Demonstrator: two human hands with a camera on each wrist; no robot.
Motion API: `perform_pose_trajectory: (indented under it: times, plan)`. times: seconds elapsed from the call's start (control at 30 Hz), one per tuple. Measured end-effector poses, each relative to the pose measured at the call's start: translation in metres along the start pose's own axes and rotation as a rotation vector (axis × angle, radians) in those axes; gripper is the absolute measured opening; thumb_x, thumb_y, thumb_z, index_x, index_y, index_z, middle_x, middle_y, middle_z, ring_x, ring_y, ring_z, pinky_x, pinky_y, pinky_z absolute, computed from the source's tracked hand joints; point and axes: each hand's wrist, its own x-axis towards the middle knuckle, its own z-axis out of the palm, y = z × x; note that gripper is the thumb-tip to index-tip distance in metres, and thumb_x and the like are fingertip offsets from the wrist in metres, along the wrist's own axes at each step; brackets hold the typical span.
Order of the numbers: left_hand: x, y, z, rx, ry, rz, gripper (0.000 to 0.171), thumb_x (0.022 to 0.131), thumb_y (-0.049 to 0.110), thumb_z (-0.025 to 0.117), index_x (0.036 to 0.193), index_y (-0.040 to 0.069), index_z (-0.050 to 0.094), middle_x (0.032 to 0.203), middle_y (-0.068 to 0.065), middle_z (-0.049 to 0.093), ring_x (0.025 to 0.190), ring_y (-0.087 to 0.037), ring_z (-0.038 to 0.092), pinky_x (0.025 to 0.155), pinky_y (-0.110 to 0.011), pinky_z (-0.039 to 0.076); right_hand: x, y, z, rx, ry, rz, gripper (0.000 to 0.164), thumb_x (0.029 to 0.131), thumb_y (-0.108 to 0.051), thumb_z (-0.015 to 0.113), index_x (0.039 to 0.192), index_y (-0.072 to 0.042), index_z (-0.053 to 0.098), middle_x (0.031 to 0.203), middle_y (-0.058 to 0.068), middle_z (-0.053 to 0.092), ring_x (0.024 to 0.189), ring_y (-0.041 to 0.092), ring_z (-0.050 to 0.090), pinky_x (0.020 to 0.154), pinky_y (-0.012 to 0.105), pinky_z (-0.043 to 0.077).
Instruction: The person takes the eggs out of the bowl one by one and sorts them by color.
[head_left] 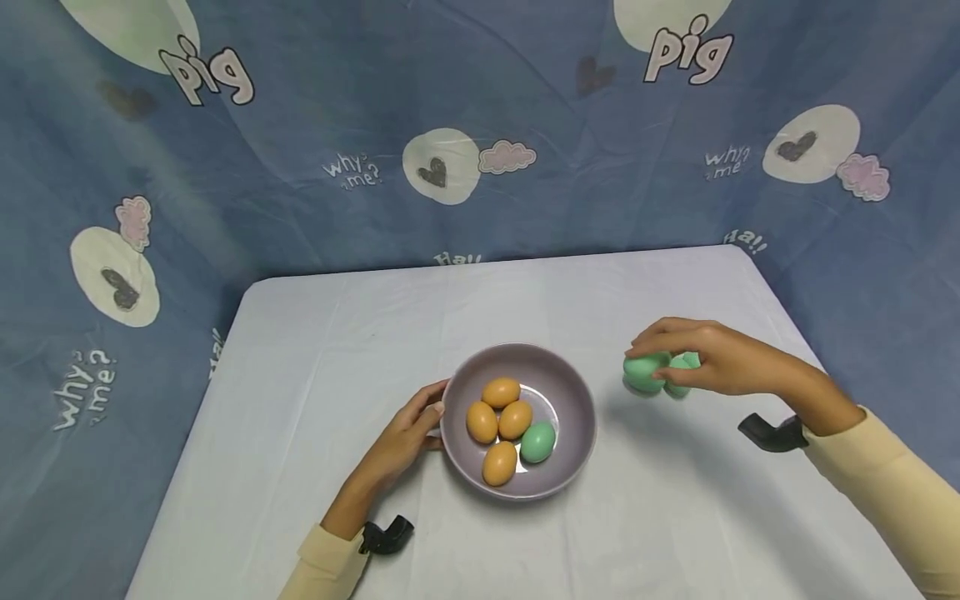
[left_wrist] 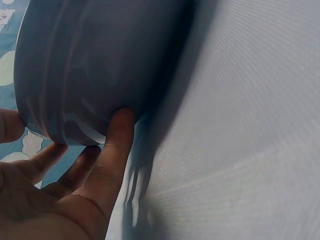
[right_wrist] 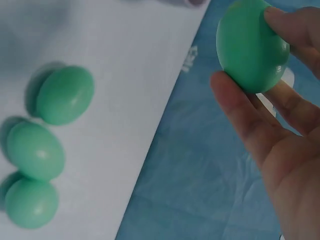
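Note:
A mauve bowl (head_left: 573,400) stands on the table with several orange eggs (head_left: 499,463) and one green egg (head_left: 537,442) inside. At the bowl's left side, my left hand (head_left: 408,429) holds it; the left wrist view shows fingertips against the outer wall and the thumb by the rim. Right of the bowl, my right hand (head_left: 708,354) is over the table, pinching a green egg (right_wrist: 252,47) between thumb and fingers. Three more green eggs (right_wrist: 36,151) lie close together on the cloth in the right wrist view; in the head view the hand partly hides the green eggs.
A white cloth (head_left: 337,350) covers the table. Behind it and at both sides hangs a blue printed curtain (head_left: 300,208). Black bands (head_left: 776,433) sit at both wrists, by the beige sleeves.

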Motion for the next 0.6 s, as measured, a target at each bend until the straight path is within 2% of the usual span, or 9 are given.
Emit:
perform_pose_trajectory:
  times: [0.2, 0.4, 0.6]
  plan:
    - [0.006, -0.015, -0.004, -0.005, 0.012, 0.006, 0.043, 0.100, 0.031, 0.041, 0.142, 0.024, 0.035, 0.148, -0.004, 0.032, 0.123, -0.032, 0.046, 0.083, -0.039, 0.054, -0.016, 0.013, -0.004, -0.036, 0.075, 0.009, 0.046, 0.077, -0.007, 0.075, 0.119, -0.021, 0.062, 0.116, -0.008, 0.060, 0.105, 0.003, 0.056, 0.081, 0.013, 0.048]
    - [0.006, -0.019, -0.004, 0.007, 0.021, 0.019, 0.045, 0.097, 0.043, 0.044, 0.139, 0.030, 0.037, 0.147, 0.000, 0.034, 0.122, -0.030, 0.047, 0.082, -0.036, 0.055, -0.035, 0.022, -0.007, -0.074, 0.133, 0.110, 0.046, 0.075, -0.006, 0.076, 0.117, -0.022, 0.063, 0.115, -0.009, 0.061, 0.103, 0.000, 0.055, 0.079, 0.011, 0.048]
    - [0.005, -0.018, -0.003, 0.013, 0.021, 0.016, 0.045, 0.097, 0.042, 0.045, 0.139, 0.029, 0.037, 0.146, 0.000, 0.034, 0.121, -0.029, 0.048, 0.081, -0.036, 0.055, -0.053, 0.035, -0.007, -0.057, 0.172, 0.205, 0.042, 0.077, -0.002, 0.073, 0.116, -0.018, 0.064, 0.113, -0.006, 0.062, 0.104, -0.004, 0.054, 0.076, 0.013, 0.051]
